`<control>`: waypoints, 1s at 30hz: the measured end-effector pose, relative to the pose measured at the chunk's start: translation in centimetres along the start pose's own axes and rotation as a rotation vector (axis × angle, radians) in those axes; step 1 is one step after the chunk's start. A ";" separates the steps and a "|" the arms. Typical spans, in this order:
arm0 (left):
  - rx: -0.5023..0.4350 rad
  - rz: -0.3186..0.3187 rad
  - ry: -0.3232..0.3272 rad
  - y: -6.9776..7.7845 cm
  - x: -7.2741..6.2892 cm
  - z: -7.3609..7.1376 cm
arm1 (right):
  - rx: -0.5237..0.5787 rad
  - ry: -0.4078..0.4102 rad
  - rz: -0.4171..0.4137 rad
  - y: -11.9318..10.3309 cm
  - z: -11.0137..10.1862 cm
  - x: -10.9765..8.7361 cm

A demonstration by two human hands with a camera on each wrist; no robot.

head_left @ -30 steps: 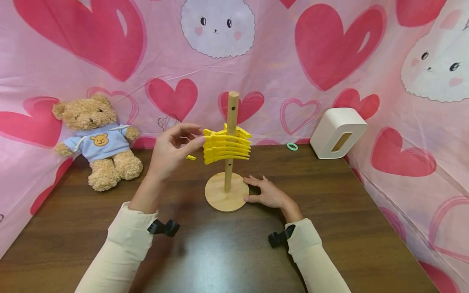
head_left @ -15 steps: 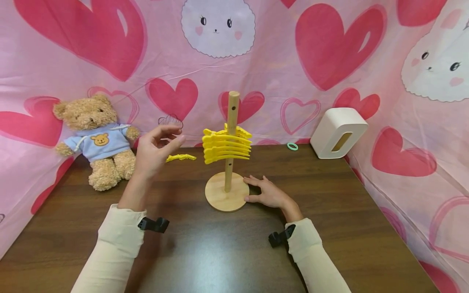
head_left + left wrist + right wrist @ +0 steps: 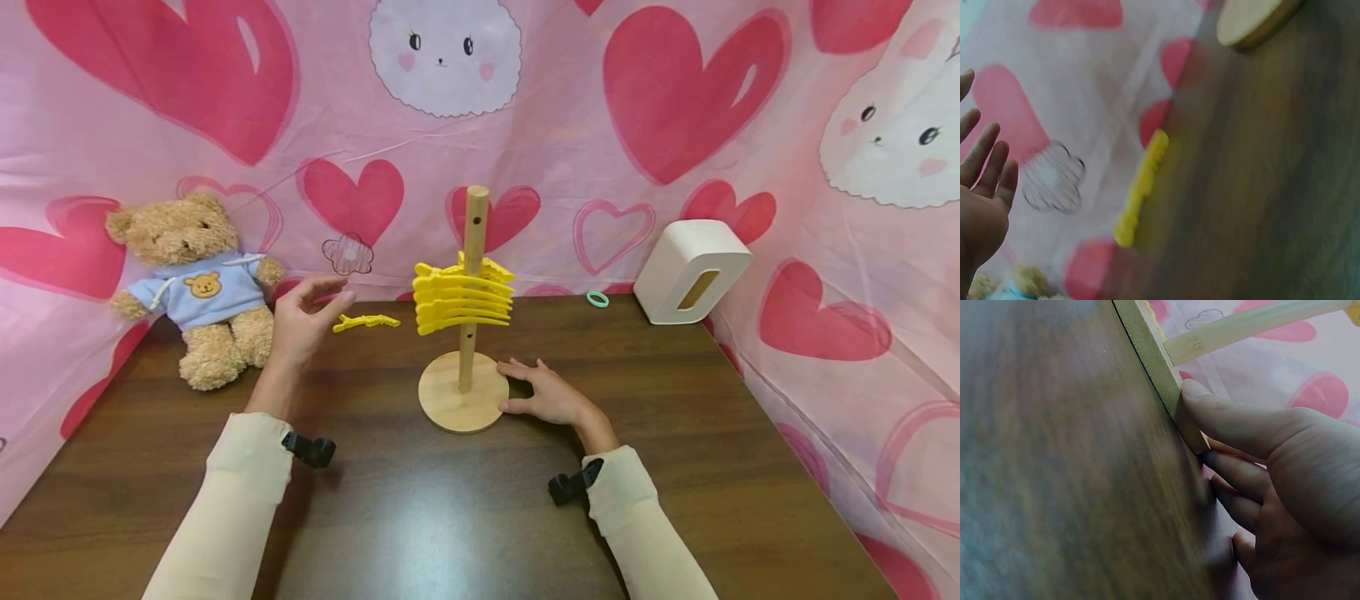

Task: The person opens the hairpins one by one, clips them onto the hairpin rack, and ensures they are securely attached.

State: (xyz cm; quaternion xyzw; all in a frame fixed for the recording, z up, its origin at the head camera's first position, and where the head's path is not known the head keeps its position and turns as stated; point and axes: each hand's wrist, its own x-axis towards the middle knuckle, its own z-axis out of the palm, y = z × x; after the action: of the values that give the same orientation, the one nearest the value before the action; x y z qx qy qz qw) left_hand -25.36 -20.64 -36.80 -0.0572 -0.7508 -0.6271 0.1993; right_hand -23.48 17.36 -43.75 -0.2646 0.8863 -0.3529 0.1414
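A wooden stand [image 3: 467, 367] with a round base and an upright post is in the middle of the table. Several yellow hair clips [image 3: 442, 302] sit stacked across the post, and one more yellow hair clip [image 3: 366, 322] lies by the back wall, also blurred in the left wrist view [image 3: 1141, 190]. My left hand [image 3: 303, 321], holding nothing, hovers just left of that loose clip with its fingers apart. With thumb and fingers, my right hand [image 3: 546, 392] holds the right rim of the base; the right wrist view shows the thumb against the base's edge [image 3: 1160, 381].
A teddy bear [image 3: 202, 287] in a blue top sits at the back left. To the back right stands a white box [image 3: 690, 271] with a slot, and a mint-green ring [image 3: 597, 299] lies near it. Pink heart-printed cloth [image 3: 555, 142] hangs behind the table.
My left hand has drawn away from the stacked clips toward the left and lower, bringing the loose yellow hair clip into sight. The right hand keeps its place on the base.
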 end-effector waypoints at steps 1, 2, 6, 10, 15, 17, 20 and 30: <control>0.013 -0.019 0.004 -0.6 0.1 -0.1 | 0.001 -0.001 -0.002 0.0 0.0 0.0; 0.032 -0.041 0.005 -1.1 0.2 -0.3 | 0.002 -0.002 0.003 0.0 0.0 0.0; 0.114 -0.136 -0.008 -3.0 0.6 -0.7 | 0.001 -0.003 0.004 -0.1 0.0 0.0; 0.131 -0.192 -0.037 -4.3 0.9 -0.8 | 0.006 -0.006 -0.001 -0.1 0.0 0.1; 0.171 -0.222 -0.085 -5.2 1.3 -0.9 | 0.012 -0.003 -0.008 0.0 -0.1 0.1; 0.195 -0.237 -0.101 -5.6 1.5 -1.0 | 0.013 0.000 -0.007 0.0 -0.1 0.0; 0.211 -0.262 -0.115 -6.4 1.5 -1.1 | 0.007 0.002 -0.003 0.1 -0.1 0.0; 0.225 -0.275 -0.131 -8.2 1.4 -1.4 | 0.010 0.000 0.019 0.0 0.0 -0.1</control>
State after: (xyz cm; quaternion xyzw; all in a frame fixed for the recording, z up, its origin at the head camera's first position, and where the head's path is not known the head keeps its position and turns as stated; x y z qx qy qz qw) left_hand -29.08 -23.87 -43.63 0.0279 -0.8282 -0.5556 0.0675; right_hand -23.43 17.40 -43.74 -0.2554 0.8870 -0.3559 0.1459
